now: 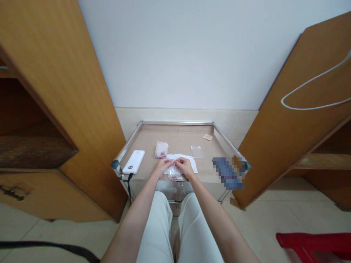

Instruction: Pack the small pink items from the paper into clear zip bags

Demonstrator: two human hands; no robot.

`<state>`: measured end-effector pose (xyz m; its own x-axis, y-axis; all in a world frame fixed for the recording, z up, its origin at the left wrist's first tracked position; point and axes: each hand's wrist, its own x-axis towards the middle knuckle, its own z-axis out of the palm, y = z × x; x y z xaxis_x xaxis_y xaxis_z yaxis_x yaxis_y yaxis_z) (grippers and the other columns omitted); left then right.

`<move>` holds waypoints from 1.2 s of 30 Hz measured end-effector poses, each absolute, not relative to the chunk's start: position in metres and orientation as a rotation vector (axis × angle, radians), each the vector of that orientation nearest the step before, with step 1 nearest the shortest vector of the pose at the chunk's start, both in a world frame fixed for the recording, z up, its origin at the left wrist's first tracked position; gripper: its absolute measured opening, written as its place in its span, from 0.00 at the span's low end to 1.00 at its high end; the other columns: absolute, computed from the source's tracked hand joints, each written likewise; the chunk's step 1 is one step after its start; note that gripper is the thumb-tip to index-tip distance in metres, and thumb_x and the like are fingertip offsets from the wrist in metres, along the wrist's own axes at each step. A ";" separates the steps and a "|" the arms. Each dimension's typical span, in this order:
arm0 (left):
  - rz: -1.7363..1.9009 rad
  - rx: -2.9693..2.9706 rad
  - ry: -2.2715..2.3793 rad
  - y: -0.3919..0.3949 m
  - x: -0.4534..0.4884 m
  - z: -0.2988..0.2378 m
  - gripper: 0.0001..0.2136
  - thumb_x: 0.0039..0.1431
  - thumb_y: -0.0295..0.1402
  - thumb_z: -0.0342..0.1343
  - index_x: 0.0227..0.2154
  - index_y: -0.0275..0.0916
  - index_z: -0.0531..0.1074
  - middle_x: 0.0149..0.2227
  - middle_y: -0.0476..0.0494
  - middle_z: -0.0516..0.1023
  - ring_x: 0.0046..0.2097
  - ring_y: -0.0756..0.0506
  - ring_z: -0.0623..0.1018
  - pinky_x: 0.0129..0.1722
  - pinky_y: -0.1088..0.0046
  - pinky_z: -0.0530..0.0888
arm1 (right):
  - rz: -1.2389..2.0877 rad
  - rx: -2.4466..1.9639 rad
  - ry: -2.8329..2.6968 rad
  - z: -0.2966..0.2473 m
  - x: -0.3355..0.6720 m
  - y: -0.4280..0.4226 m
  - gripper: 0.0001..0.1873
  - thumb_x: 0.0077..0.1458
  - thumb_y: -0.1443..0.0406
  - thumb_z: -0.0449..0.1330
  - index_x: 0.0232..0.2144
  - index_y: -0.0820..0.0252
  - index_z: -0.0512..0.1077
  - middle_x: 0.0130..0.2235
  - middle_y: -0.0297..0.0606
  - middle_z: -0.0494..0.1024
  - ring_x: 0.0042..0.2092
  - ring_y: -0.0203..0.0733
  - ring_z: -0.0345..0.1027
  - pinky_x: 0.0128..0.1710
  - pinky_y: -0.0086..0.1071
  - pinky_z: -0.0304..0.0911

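Note:
My left hand (pixel 162 166) and my right hand (pixel 184 166) meet over the front middle of a low table, fingertips pinched at the top edge of a small clear plastic bag (pixel 173 172). Pink bits show at the bag's lower end; they are too small to name. Beneath the hands lies a white sheet (pixel 192 163), perhaps paper or cloth. Another bag with pink and white contents (pixel 161 149) rests just beyond my left hand. Past my right hand, a flat clear bag (pixel 196 152) lies on the table.
A white power bank (pixel 134 162) with a black cable stands at the table's left. At the right is a blurred-out blue item (pixel 229 173), and farther back a small tan paper (pixel 207 137). A metal rail (pixel 178 123) edges the table. Wooden cabinets flank it; a red stool (pixel 315 241) is lower right.

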<state>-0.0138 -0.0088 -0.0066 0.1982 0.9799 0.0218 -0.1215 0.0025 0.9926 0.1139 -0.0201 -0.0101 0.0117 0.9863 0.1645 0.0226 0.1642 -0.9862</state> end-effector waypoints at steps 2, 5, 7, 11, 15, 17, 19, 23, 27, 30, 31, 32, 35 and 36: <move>1.124 1.230 0.982 -0.009 -0.013 -0.006 0.13 0.33 0.39 0.61 0.20 0.33 0.73 0.20 0.48 0.72 0.23 0.53 0.67 0.26 0.78 0.61 | 1.063 -1.109 -1.293 -0.011 0.114 -0.019 0.08 0.37 0.63 0.56 0.20 0.65 0.68 0.18 0.30 0.66 0.21 0.30 0.55 0.21 0.24 0.51; 1.143 1.242 1.001 -0.009 -0.012 -0.006 0.13 0.32 0.40 0.61 0.19 0.33 0.73 0.20 0.48 0.72 0.23 0.52 0.67 0.26 0.77 0.61 | 1.068 -1.118 -1.286 -0.013 0.114 -0.018 0.08 0.36 0.63 0.56 0.19 0.65 0.68 0.18 0.30 0.66 0.20 0.30 0.55 0.20 0.24 0.51; 1.159 1.239 1.024 -0.009 -0.011 -0.005 0.13 0.31 0.39 0.61 0.19 0.34 0.73 0.20 0.48 0.72 0.24 0.52 0.67 0.27 0.77 0.61 | 1.057 -1.135 -1.283 -0.014 0.113 -0.018 0.08 0.36 0.63 0.56 0.19 0.65 0.68 0.18 0.30 0.66 0.20 0.30 0.55 0.20 0.24 0.50; 1.161 1.229 1.055 -0.010 -0.011 -0.004 0.13 0.31 0.39 0.62 0.18 0.34 0.72 0.19 0.48 0.72 0.24 0.52 0.67 0.26 0.78 0.61 | 1.041 -1.154 -1.275 -0.014 0.112 -0.018 0.08 0.36 0.63 0.56 0.18 0.65 0.68 0.17 0.29 0.66 0.19 0.30 0.54 0.19 0.24 0.49; 1.160 1.186 1.059 -0.009 -0.011 -0.007 0.13 0.30 0.40 0.61 0.18 0.34 0.72 0.17 0.50 0.70 0.21 0.53 0.66 0.23 0.78 0.60 | 1.016 -1.156 -1.279 -0.017 0.113 -0.016 0.08 0.37 0.63 0.55 0.18 0.65 0.69 0.17 0.30 0.67 0.19 0.30 0.55 0.19 0.24 0.50; 1.175 1.158 1.055 -0.007 -0.012 -0.009 0.13 0.30 0.40 0.62 0.17 0.34 0.71 0.17 0.50 0.70 0.21 0.53 0.66 0.23 0.78 0.61 | 0.999 -1.153 -1.286 -0.018 0.114 -0.015 0.09 0.37 0.63 0.55 0.19 0.64 0.70 0.18 0.31 0.69 0.20 0.31 0.56 0.20 0.24 0.51; 1.194 1.128 1.051 -0.005 -0.012 -0.012 0.13 0.29 0.39 0.62 0.17 0.34 0.71 0.18 0.50 0.71 0.22 0.53 0.67 0.23 0.78 0.62 | 0.996 -1.146 -1.290 -0.020 0.115 -0.014 0.09 0.38 0.62 0.55 0.19 0.64 0.70 0.18 0.32 0.70 0.21 0.31 0.57 0.20 0.24 0.51; 1.213 1.072 1.034 -0.001 -0.013 -0.017 0.14 0.29 0.38 0.62 0.19 0.33 0.71 0.19 0.49 0.72 0.22 0.53 0.68 0.24 0.78 0.63 | 1.028 -1.138 -1.275 -0.016 0.116 -0.015 0.11 0.39 0.60 0.55 0.19 0.64 0.70 0.18 0.33 0.70 0.20 0.32 0.58 0.20 0.25 0.52; 1.221 1.028 0.983 0.000 -0.013 -0.020 0.14 0.31 0.38 0.62 0.21 0.33 0.72 0.21 0.47 0.73 0.23 0.52 0.69 0.26 0.77 0.65 | 1.045 -1.137 -1.222 -0.009 0.116 -0.018 0.11 0.38 0.60 0.56 0.18 0.64 0.69 0.17 0.32 0.68 0.20 0.31 0.57 0.21 0.25 0.51; 1.238 1.010 0.977 0.001 -0.014 -0.021 0.14 0.31 0.39 0.62 0.21 0.33 0.72 0.21 0.47 0.73 0.23 0.53 0.69 0.26 0.77 0.65 | 1.019 -1.144 -1.202 -0.007 0.117 -0.019 0.12 0.37 0.60 0.56 0.14 0.63 0.68 0.16 0.30 0.66 0.20 0.31 0.55 0.20 0.25 0.49; 1.242 1.003 0.976 0.001 -0.014 -0.021 0.15 0.31 0.40 0.62 0.21 0.33 0.72 0.21 0.47 0.73 0.23 0.53 0.69 0.26 0.77 0.66 | 1.018 -1.143 -1.199 -0.006 0.117 -0.019 0.12 0.37 0.60 0.56 0.14 0.63 0.67 0.15 0.30 0.66 0.20 0.30 0.54 0.20 0.25 0.49; 1.247 0.994 0.975 0.001 -0.014 -0.021 0.15 0.31 0.40 0.62 0.21 0.33 0.72 0.21 0.47 0.73 0.23 0.53 0.70 0.26 0.77 0.66 | 1.019 -1.141 -1.196 -0.006 0.117 -0.019 0.12 0.37 0.59 0.56 0.13 0.63 0.67 0.15 0.30 0.65 0.20 0.30 0.54 0.20 0.25 0.48; 1.255 0.969 0.969 0.000 -0.014 -0.020 0.15 0.31 0.40 0.62 0.21 0.33 0.72 0.21 0.46 0.73 0.23 0.53 0.70 0.26 0.76 0.66 | 1.016 -1.127 -1.197 -0.007 0.117 -0.019 0.12 0.38 0.59 0.56 0.14 0.63 0.67 0.16 0.30 0.65 0.20 0.30 0.53 0.20 0.25 0.48; 1.255 0.958 0.968 0.000 -0.014 -0.019 0.15 0.30 0.40 0.62 0.20 0.33 0.72 0.21 0.46 0.73 0.23 0.53 0.70 0.27 0.76 0.66 | 1.015 -1.124 -1.197 -0.007 0.117 -0.019 0.12 0.38 0.59 0.56 0.14 0.63 0.67 0.16 0.30 0.65 0.20 0.30 0.53 0.20 0.25 0.48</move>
